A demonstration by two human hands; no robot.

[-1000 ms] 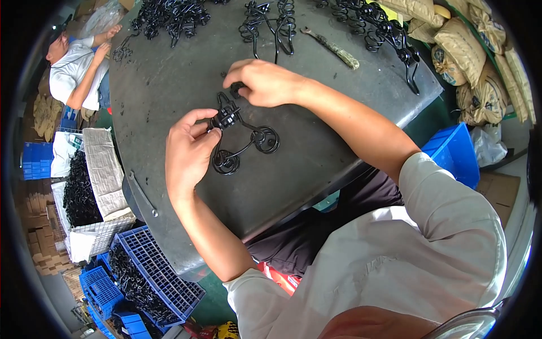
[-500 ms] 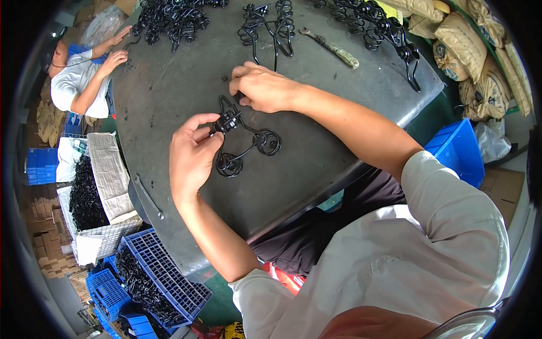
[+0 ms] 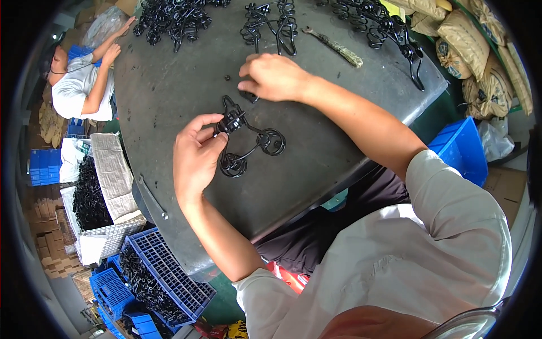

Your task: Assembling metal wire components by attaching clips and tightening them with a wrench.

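Note:
My left hand (image 3: 195, 150) pinches a black metal clamp (image 3: 231, 121) between thumb and fingers. The clamp is part of a bent-wire piece with two round spring coils (image 3: 271, 142), which lies on the dark table in front of me. Just beyond it, my right hand (image 3: 274, 76) hovers with its fingers curled inward. Right below its thumb is a small black part (image 3: 249, 96), apparently on the table. Whether the curled fingers pinch anything small is hidden.
A heap of black wire parts (image 3: 172, 22) covers the far left; more coiled pieces (image 3: 270, 25) lie at the far middle and right. A wrapped-handle wrench (image 3: 333, 46) is beyond my right hand. Another person (image 3: 82, 79) sits at left. Blue crates (image 3: 169, 277) stand below the table.
My right hand has lifted slightly away from the small black part, which now shows more fully below the thumb. My left hand keeps its hold on the clamp.

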